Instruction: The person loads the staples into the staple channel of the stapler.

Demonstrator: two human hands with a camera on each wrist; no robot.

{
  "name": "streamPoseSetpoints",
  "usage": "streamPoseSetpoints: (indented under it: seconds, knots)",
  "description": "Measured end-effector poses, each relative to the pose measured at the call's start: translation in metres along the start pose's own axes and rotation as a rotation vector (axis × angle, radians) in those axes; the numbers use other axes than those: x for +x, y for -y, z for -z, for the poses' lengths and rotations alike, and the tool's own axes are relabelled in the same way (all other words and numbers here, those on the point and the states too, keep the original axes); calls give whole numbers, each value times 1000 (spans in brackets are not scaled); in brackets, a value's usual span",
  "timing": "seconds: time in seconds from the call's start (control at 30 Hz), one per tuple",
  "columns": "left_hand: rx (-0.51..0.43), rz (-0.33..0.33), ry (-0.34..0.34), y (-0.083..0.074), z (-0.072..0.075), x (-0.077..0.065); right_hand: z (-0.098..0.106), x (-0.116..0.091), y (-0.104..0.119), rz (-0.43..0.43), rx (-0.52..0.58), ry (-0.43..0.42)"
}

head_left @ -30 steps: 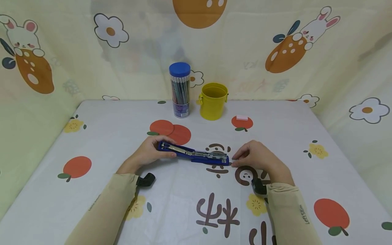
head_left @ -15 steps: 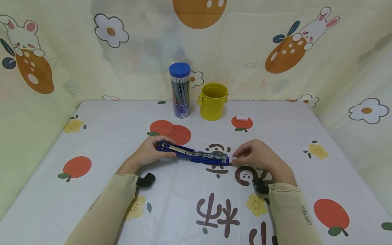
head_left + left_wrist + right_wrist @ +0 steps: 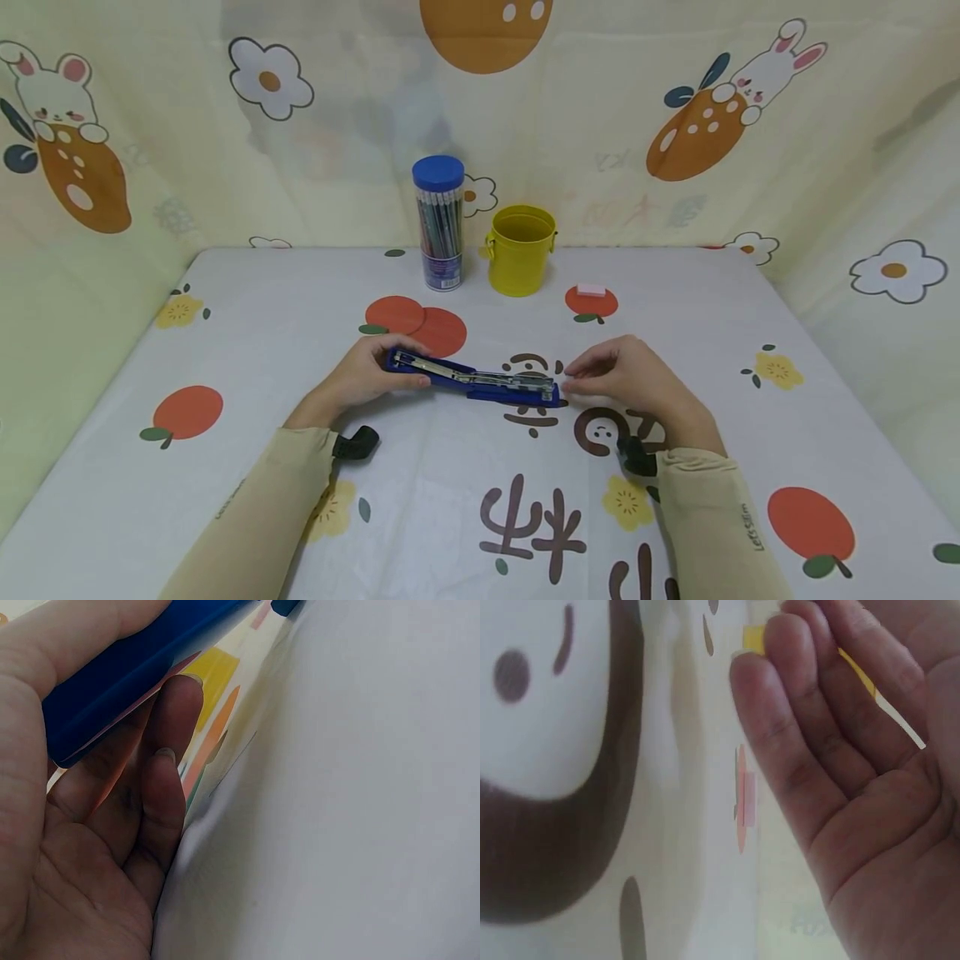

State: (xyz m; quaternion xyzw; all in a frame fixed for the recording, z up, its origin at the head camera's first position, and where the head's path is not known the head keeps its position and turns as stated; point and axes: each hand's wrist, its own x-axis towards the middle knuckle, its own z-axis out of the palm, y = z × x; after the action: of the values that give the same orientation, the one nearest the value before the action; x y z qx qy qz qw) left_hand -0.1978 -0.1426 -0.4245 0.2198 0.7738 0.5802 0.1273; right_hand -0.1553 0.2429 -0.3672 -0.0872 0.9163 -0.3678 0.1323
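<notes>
A blue stapler (image 3: 472, 382), its metal staple channel facing up, lies at a slant between the hands in the head view. My left hand (image 3: 371, 371) grips its left end, thumb along the near side and fingers on the far side. In the left wrist view the stapler's blue body (image 3: 112, 682) sits under the thumb, with curled fingers below it. My right hand (image 3: 630, 379) has thumb and forefinger close at the stapler's right end, fingers loosely bent. Nothing shows between those two fingertips. The right wrist view shows its other fingers (image 3: 780, 735) bent beside one another.
Behind stand a clear tub of pencils (image 3: 441, 225) with a blue lid and a yellow bucket (image 3: 519, 254). A small pale pink block (image 3: 591, 290) lies at the back right. Printed cloth (image 3: 247, 333) covers the table, with patterned curtains (image 3: 337, 108) around it.
My right hand has shifted slightly up and left, its fingertips nearer the stapler's upper right end. The left hand and stapler have stayed in place.
</notes>
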Motion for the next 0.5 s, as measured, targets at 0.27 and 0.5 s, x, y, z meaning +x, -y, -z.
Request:
streamPoseSetpoints:
  seconds: [0.27, 0.5]
  knots:
    - [13, -4, 0, 0, 0, -1, -5, 2, 7, 96, 18, -21]
    - [4, -10, 1, 0, 0, -1, -13, 6, 12, 123, 61, -17]
